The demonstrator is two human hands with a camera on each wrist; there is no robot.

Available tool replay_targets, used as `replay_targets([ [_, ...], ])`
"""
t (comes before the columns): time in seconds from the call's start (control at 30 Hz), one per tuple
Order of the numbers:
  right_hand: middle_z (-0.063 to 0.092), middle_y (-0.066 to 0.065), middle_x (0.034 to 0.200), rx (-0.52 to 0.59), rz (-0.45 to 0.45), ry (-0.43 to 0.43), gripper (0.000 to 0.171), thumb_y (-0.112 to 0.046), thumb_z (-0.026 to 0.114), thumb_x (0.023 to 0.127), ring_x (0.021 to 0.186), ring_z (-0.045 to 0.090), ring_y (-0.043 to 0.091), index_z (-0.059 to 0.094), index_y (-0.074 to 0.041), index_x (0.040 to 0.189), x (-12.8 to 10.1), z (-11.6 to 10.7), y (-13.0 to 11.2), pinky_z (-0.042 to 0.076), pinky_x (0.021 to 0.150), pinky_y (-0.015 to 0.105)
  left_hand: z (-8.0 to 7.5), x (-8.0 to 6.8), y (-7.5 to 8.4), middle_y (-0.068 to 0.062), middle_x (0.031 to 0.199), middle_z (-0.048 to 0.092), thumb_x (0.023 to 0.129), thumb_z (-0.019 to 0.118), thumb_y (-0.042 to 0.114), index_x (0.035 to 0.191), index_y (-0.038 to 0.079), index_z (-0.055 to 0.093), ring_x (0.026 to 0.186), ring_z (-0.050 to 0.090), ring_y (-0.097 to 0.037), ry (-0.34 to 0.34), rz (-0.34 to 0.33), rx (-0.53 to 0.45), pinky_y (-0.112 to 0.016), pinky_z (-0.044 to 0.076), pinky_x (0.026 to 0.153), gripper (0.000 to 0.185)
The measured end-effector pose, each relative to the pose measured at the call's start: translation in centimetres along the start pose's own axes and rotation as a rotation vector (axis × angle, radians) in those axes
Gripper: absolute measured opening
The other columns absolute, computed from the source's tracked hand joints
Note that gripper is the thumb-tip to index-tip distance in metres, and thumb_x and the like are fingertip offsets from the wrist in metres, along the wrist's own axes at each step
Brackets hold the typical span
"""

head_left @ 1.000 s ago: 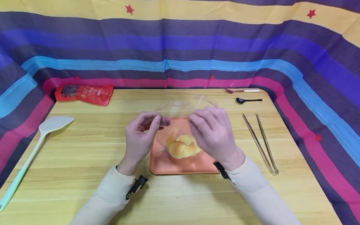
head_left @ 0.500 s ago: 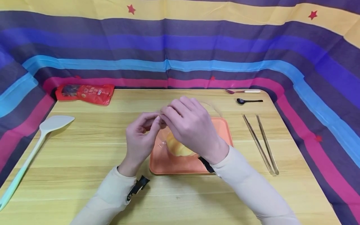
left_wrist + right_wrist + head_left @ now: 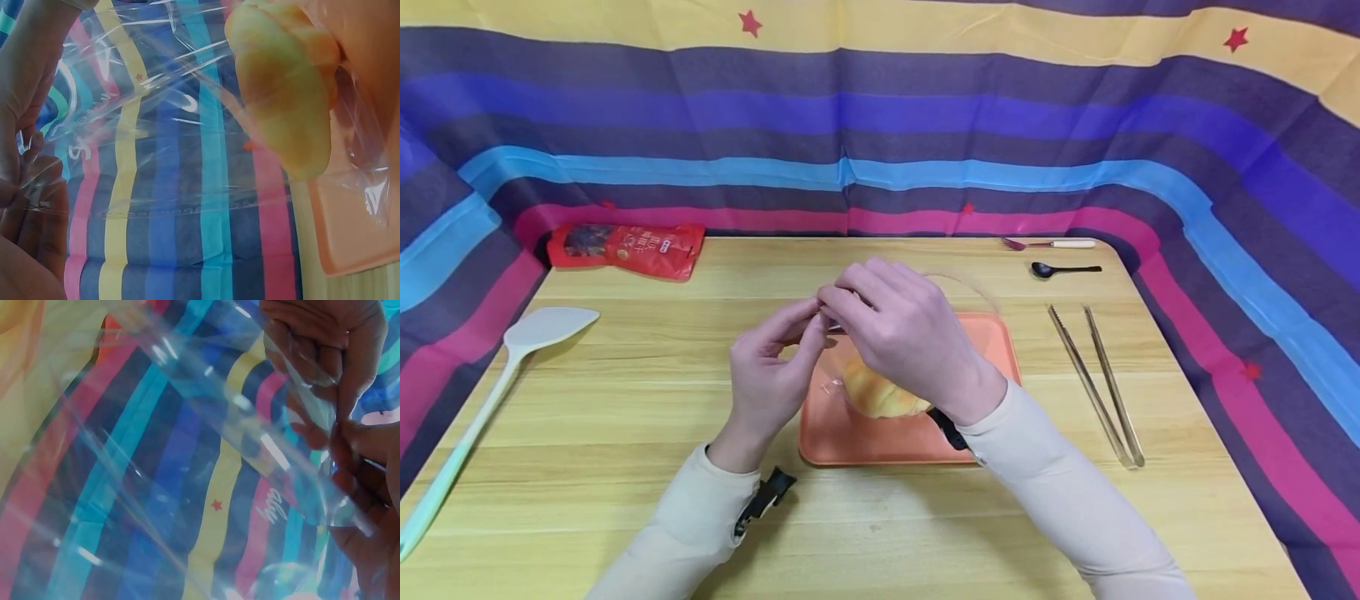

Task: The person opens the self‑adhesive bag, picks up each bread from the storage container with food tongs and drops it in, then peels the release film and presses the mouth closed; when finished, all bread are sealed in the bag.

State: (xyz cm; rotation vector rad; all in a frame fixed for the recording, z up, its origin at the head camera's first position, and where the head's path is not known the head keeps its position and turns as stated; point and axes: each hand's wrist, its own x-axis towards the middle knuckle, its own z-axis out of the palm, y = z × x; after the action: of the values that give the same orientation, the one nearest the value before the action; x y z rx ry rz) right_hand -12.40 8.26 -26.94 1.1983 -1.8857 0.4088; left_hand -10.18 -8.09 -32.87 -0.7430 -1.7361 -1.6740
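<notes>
A clear plastic bag (image 3: 169, 125) with white lettering stretches up from the tray to both hands. Its film lies about a golden twisted bread roll (image 3: 880, 393), which seems to be inside it. Under the bread is an orange-pink tray (image 3: 865, 447). My left hand (image 3: 771, 367) pinches the bag's upper edge between thumb and fingers. Right against it, my right hand (image 3: 910, 333) also pinches the film, and it covers part of the bread in the head view. The fingertips of both hands meet in the right wrist view.
A spatula (image 3: 542, 329) lies at the left and a red pouch (image 3: 628, 248) at the back left. On the right are metal tongs (image 3: 1097, 387), a black spoon (image 3: 1063, 269) and a fork (image 3: 1048, 243). A striped cloth (image 3: 842, 117) hangs around the table.
My right hand has moved left across the tray to meet the left hand, hiding part of the bread. Over the last half second both hands have barely shifted.
</notes>
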Motion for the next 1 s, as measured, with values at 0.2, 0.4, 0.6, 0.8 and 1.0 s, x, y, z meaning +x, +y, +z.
replay_targets([
  [0.2,0.063,0.004,0.081,-0.025,-0.078,0.014,0.016,-0.004,0.061,0.096,0.073,0.056,0.018,0.071,-0.002,0.085,-0.03,0.05,0.13,0.048,0.062,0.025,-0.16,-0.01,0.19,-0.016,0.090,0.073,0.093,0.066,0.004,0.103,-0.012,0.071,0.077,0.072,-0.017,0.016,0.035,0.046,-0.029,0.059,0.067,0.019],
  [0.4,0.063,0.003,0.078,-0.030,-0.110,0.035,0.013,-0.005,0.065,0.094,0.070,0.056,0.017,0.070,-0.002,0.082,-0.08,0.04,0.28,0.051,0.063,0.023,-0.16,-0.06,0.14,-0.015,0.089,0.073,0.097,0.064,0.024,0.101,-0.010,0.073,0.078,0.071,-0.014,0.021,0.073,0.100,-0.025,0.058,0.068,0.035],
  [0.6,0.064,0.004,0.079,-0.025,-0.088,0.039,0.013,-0.004,0.061,0.092,0.070,0.056,0.017,0.070,-0.002,0.083,-0.04,-0.04,0.28,0.053,0.064,0.023,0.02,-0.19,0.14,-0.016,0.089,0.073,0.098,0.063,0.027,0.101,-0.010,0.072,0.078,0.071,-0.014,0.025,0.084,0.107,-0.024,0.058,0.069,0.039],
  [0.8,0.062,0.006,0.078,-0.007,-0.030,0.074,0.007,0.000,0.061,0.086,0.066,0.057,0.018,0.068,-0.001,0.085,-0.25,0.09,0.38,0.055,0.059,0.025,0.18,-0.26,0.08,-0.018,0.088,0.073,0.097,0.064,0.022,0.099,-0.011,0.072,0.077,0.072,-0.017,0.037,0.081,0.091,-0.026,0.058,0.066,0.034],
  [1.0,0.060,0.007,0.079,0.026,0.020,0.078,0.004,0.002,0.062,0.085,0.065,0.057,0.016,0.064,0.000,0.088,-0.86,0.48,0.42,0.054,0.056,0.025,0.47,-0.36,-0.03,-0.019,0.086,0.073,0.097,0.064,0.023,0.097,-0.012,0.072,0.076,0.072,-0.019,0.049,0.097,0.076,-0.026,0.058,0.065,0.035],
])
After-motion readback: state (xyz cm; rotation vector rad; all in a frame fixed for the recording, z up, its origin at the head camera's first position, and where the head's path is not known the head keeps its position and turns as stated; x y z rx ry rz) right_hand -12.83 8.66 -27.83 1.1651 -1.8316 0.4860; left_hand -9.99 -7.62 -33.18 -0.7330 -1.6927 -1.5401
